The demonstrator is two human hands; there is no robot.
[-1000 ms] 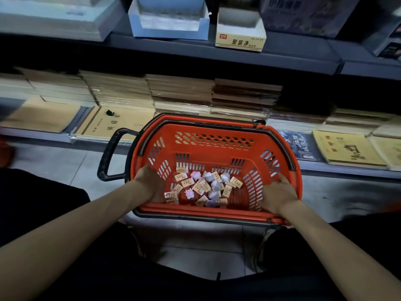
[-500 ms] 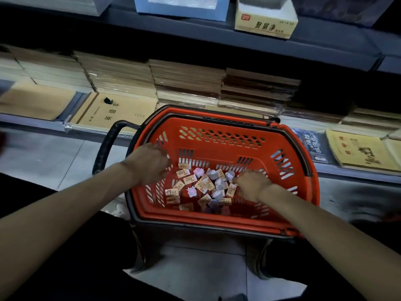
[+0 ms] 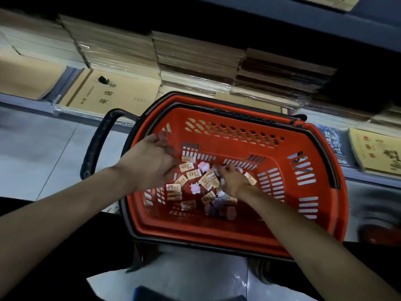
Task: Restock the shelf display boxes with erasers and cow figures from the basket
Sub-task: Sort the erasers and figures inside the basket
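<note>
The orange-red plastic shopping basket (image 3: 234, 132) with slotted walls is set low before the person, so that both arms can be reached down into it. Its stock is gathered on its bottom: tan paper-sleeved rectangular erasers (image 3: 193, 174) are scattered in a loose heap, and a pink-and-white toy cow figure (image 3: 194, 187) is seen among them. The left hand (image 3: 149, 164) is held over the left inner side, fingers relaxed, close together and slightly cupped, with nothing seen in it; it is judged to be held ready as a scoop. The right hand (image 3: 233, 181) is placed on the heap with its fingers bent down among the pieces; whether one is pinched cannot be told, the fingertips being blurred. Gathering is judged to be the step in hand, and no display box can be made out here

The black loop handle (image 3: 97, 144) is turned out to the left, clear of the opening. The basket appears to be stood on a pale grey tiled floor (image 3: 39, 153), close against a low grey metal shelf (image 3: 26, 101) on which brown kraft-paper exercise books (image 3: 195, 59) are stacked in wrapped piles. The aisle is dimly lit, and the shelf above is lost in shadow
</note>
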